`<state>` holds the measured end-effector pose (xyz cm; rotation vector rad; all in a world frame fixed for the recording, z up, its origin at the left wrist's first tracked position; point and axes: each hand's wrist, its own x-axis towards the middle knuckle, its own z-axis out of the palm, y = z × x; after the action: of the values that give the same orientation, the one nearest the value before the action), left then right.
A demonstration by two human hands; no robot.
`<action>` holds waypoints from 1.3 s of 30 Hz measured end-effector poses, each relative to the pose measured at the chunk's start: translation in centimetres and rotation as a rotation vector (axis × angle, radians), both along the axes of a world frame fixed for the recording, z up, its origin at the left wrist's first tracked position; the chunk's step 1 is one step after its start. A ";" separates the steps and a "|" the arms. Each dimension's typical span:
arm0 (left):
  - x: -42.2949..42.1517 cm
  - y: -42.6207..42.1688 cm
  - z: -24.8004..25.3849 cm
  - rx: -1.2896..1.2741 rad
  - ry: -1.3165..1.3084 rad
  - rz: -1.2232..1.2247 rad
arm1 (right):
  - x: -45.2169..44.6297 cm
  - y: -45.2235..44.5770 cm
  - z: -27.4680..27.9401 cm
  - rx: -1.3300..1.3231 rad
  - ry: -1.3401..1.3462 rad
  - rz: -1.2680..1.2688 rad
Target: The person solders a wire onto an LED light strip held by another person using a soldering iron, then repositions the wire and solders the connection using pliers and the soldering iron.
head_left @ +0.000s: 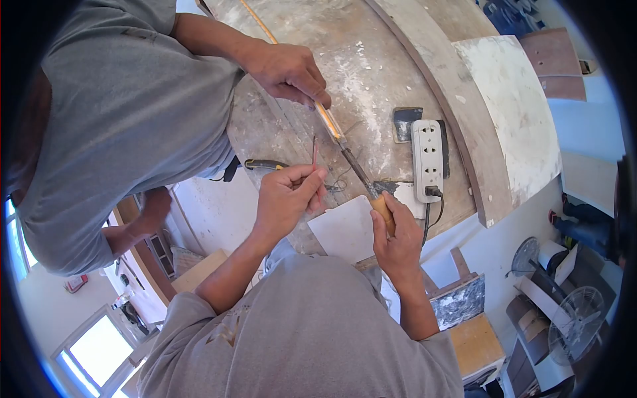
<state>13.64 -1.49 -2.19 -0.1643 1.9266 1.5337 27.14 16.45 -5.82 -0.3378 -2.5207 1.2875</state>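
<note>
Right hand point(398, 244) wrapped round wooden-handled iron point(358, 169), aimed at yellow strip point(328, 123) in co-worker's hand point(286, 71); left hand point(285, 199) pinches red wire point(314, 156). Likely soldering step; next move needs steady contact.

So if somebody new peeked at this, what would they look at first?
Probably the middle, where the right hand holds a wooden-handled tool with its metal tip up by the end of a yellow-lined strip in another person's hand. Just left of that, the left hand pinches a thin reddish strand. Then maybe the white power strip on the worktable, to the right of the tool.
</note>
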 end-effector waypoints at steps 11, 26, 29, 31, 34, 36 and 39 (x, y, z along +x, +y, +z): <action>0.6 -0.2 0.0 -0.071 0.152 -0.069 | 0.1 0.0 0.4 0.002 -0.031 -0.005; 0.3 1.0 0.2 -0.014 0.076 0.042 | 0.1 -0.1 0.6 -0.021 -0.041 -0.012; 0.3 1.0 -0.2 0.042 0.037 0.050 | 0.1 -0.2 0.7 -0.033 -0.052 -0.017; 0.4 1.0 -0.4 0.100 0.012 0.050 | 0.2 -0.2 0.6 -0.029 -0.055 -0.017; 0.5 1.3 -0.3 0.103 -0.008 0.065 | 0.2 -0.2 0.6 -0.035 -0.059 -0.017; 0.4 1.6 -0.1 0.083 -0.020 0.059 | 0.2 -0.1 0.7 -0.045 -0.063 -0.017; 0.1 1.8 0.0 0.083 -0.082 0.076 | 0.2 -0.1 0.6 -0.056 -0.067 -0.017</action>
<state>13.74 0.32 -2.17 -0.2634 1.8078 1.6283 27.30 16.31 -5.18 -0.4199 -2.5347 1.3642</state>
